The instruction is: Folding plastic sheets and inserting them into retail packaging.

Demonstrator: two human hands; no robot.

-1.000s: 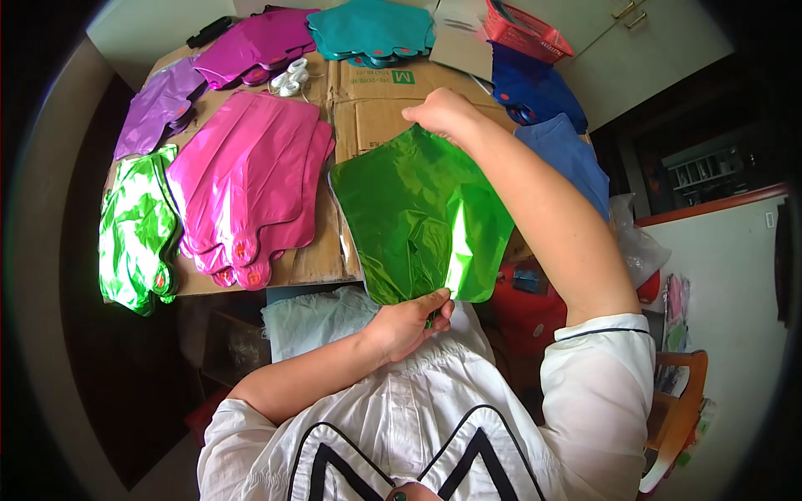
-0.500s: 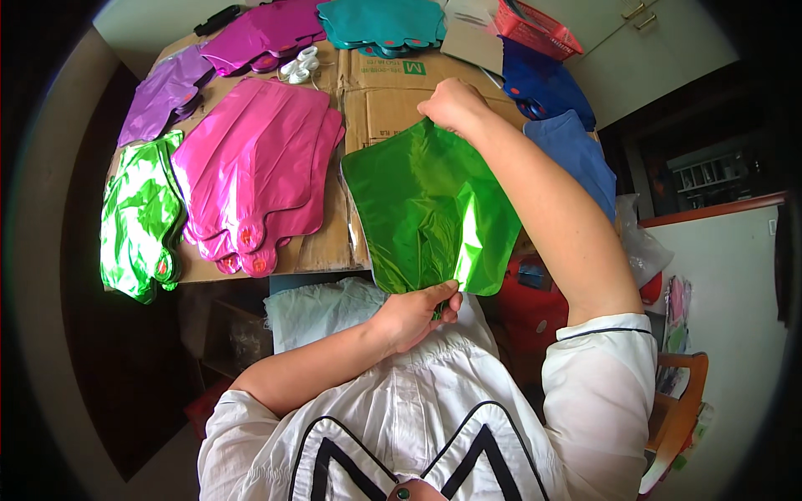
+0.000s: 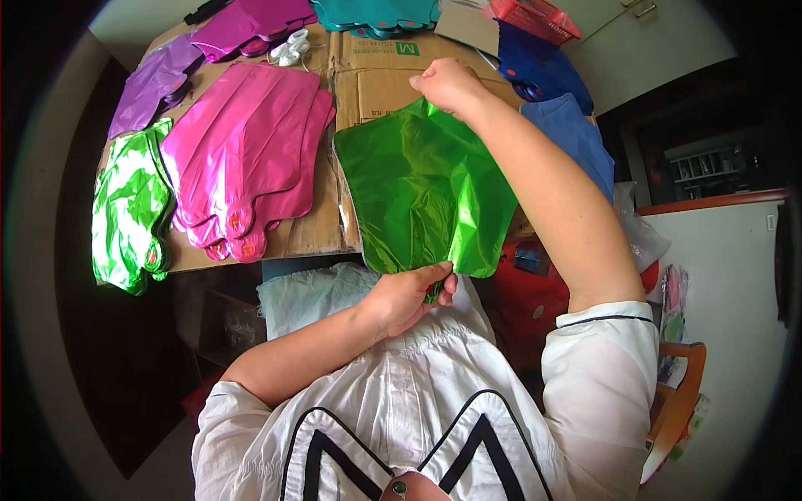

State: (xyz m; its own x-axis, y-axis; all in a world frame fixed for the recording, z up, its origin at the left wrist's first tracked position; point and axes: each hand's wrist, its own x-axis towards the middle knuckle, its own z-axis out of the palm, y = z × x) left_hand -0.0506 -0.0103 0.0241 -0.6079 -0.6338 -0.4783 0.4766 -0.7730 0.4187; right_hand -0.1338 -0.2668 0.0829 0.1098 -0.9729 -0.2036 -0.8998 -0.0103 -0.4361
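A flat, shiny green foil balloon (image 3: pixel 418 192) hangs stretched between my two hands over the near edge of the cardboard-covered table. My left hand (image 3: pixel 409 301) pinches its narrow lower end between thumb and fingers, close to my lap. At the far side my right hand (image 3: pixel 451 86) grips the top corner with closed fingers. Creases gather toward the lower end, and a bright glare runs down the right half. Left of it lies a stack of pink foil balloons (image 3: pixel 251 142), with round ends and red spots overhanging the near edge.
Bright green (image 3: pixel 125 209), purple (image 3: pixel 154 88), magenta (image 3: pixel 251 25), teal (image 3: pixel 376 15), dark blue (image 3: pixel 543 75) and lighter blue (image 3: pixel 568 138) foil stacks ring the cardboard (image 3: pixel 376 88). White ribbon rolls (image 3: pixel 291 48) and a red basket (image 3: pixel 535 18) sit far back. A wooden chair (image 3: pixel 681 401) stands right.
The whole view has shifted slightly, so the table and stacks sit higher and a little further left. Both hands keep their hold on the green balloon, which stays stretched between them.
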